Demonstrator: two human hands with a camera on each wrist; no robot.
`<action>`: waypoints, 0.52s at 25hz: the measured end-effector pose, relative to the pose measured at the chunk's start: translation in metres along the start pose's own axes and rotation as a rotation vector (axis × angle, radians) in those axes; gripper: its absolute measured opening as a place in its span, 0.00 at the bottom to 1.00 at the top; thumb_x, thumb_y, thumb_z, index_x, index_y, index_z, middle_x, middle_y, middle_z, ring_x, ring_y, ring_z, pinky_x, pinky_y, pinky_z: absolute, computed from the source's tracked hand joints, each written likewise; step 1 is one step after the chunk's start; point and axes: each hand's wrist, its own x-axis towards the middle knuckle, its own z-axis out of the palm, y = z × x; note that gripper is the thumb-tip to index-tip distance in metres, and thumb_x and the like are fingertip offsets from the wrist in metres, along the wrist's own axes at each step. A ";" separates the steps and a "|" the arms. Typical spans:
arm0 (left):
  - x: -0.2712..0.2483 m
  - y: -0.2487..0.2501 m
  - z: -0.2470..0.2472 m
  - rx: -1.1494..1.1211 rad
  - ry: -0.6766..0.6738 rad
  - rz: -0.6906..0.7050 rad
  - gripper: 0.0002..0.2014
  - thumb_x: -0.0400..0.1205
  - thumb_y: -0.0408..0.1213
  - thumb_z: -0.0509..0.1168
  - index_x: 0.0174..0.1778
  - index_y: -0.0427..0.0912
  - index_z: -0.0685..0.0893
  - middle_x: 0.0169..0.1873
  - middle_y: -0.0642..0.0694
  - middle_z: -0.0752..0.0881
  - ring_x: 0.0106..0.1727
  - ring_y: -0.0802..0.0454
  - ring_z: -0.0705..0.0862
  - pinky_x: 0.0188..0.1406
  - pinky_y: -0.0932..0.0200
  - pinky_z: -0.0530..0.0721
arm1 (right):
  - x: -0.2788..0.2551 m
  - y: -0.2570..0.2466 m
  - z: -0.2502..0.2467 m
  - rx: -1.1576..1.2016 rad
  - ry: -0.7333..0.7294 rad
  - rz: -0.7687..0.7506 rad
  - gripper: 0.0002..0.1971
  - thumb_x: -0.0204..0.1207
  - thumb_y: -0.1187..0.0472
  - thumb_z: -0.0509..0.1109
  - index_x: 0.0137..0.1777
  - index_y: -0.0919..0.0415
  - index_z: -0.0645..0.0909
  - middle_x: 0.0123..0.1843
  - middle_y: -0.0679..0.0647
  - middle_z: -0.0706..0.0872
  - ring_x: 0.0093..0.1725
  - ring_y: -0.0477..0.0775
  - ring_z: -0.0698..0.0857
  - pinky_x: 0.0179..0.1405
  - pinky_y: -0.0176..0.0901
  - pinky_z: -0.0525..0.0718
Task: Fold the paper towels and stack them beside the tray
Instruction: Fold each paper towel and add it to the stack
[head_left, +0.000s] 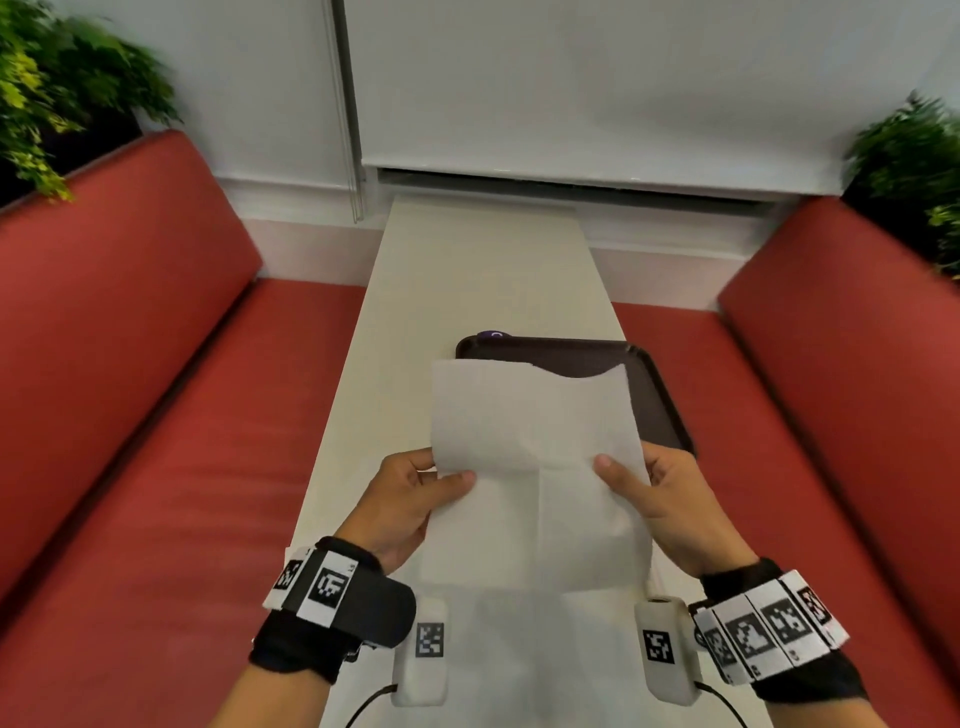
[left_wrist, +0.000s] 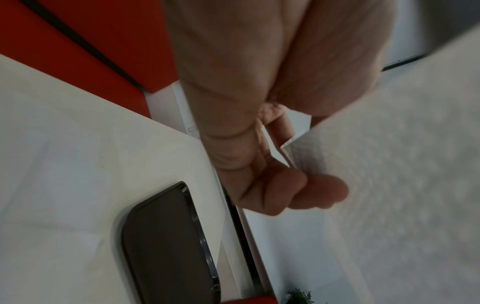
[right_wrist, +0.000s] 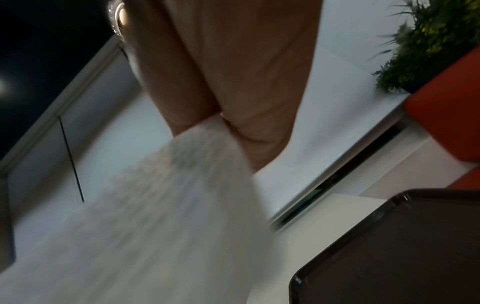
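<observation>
Hands: our left hand (head_left: 410, 499) and right hand (head_left: 670, 499) each pinch one paper towel (head_left: 535, 467).
Progress: unfolded above the desk (head_left: 488, 270); we see no stack beside the tray (head_left: 660, 384).

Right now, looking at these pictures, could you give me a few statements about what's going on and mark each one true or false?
1. Both hands hold the paper towel. True: the left hand and the right hand each pinch a side edge.
2. The towel lies flat on the table. False: it is held up in the air above it.
3. A dark tray sits on the table beyond the towel. True.
4. The tray is piled with folded towels. False: the part in view is bare; the towel hides the rest.
5. The benches on both sides are blue. False: they are red.
</observation>
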 end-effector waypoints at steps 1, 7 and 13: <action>0.000 0.003 0.001 0.004 0.000 0.012 0.12 0.77 0.23 0.66 0.55 0.32 0.85 0.49 0.36 0.90 0.45 0.45 0.90 0.45 0.55 0.89 | -0.001 0.001 -0.004 0.001 0.002 -0.013 0.13 0.74 0.58 0.71 0.55 0.63 0.87 0.53 0.58 0.92 0.52 0.63 0.90 0.50 0.54 0.88; 0.001 0.015 0.006 -0.013 -0.003 0.046 0.10 0.79 0.25 0.63 0.52 0.35 0.86 0.45 0.38 0.91 0.42 0.45 0.90 0.42 0.54 0.89 | -0.004 -0.001 -0.024 0.146 -0.038 -0.067 0.28 0.58 0.47 0.84 0.56 0.63 0.88 0.57 0.63 0.89 0.56 0.63 0.89 0.53 0.51 0.88; 0.001 0.023 0.012 -0.030 -0.061 0.090 0.09 0.78 0.26 0.63 0.44 0.41 0.87 0.39 0.44 0.91 0.38 0.48 0.89 0.34 0.59 0.86 | -0.008 -0.012 -0.035 0.121 -0.015 -0.182 0.12 0.66 0.64 0.74 0.49 0.57 0.91 0.52 0.59 0.92 0.52 0.56 0.91 0.46 0.41 0.88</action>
